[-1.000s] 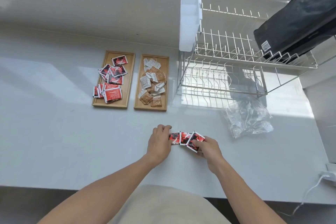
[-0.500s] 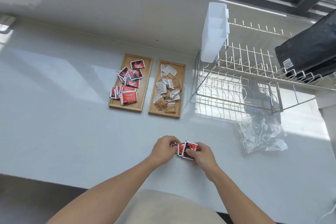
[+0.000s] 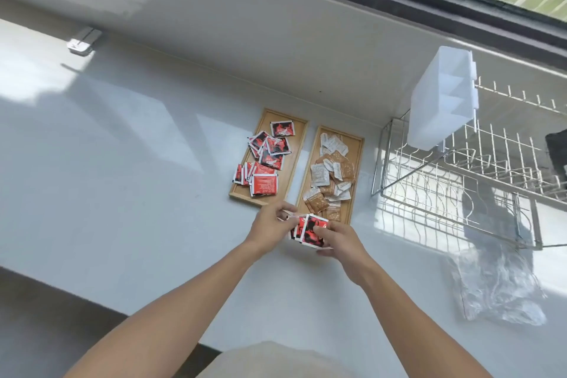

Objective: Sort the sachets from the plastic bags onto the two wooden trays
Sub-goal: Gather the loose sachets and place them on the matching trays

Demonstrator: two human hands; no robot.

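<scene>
Both hands hold a small stack of red sachets (image 3: pixel 308 228) just in front of the two wooden trays. My left hand (image 3: pixel 271 225) grips the stack's left side and my right hand (image 3: pixel 339 238) pinches its right side. The left wooden tray (image 3: pixel 299 129) carries a heap of red sachets (image 3: pixel 265 163). The right wooden tray (image 3: pixel 357 144) carries brown and white sachets (image 3: pixel 333 175); my hands and the stack overlap its near end. An empty clear plastic bag (image 3: pixel 497 285) lies crumpled on the counter at the right.
A wire dish rack (image 3: pixel 460 181) stands right of the trays, with a white plastic holder (image 3: pixel 438 98) hung on its left end. A small white fitting (image 3: pixel 82 43) sits at the far left by the wall. The counter's front edge runs below my forearms.
My hands gathered the red sachets into one stack and carried it forward from the near counter to the front ends of the trays. The view swung so everything sits further right.
</scene>
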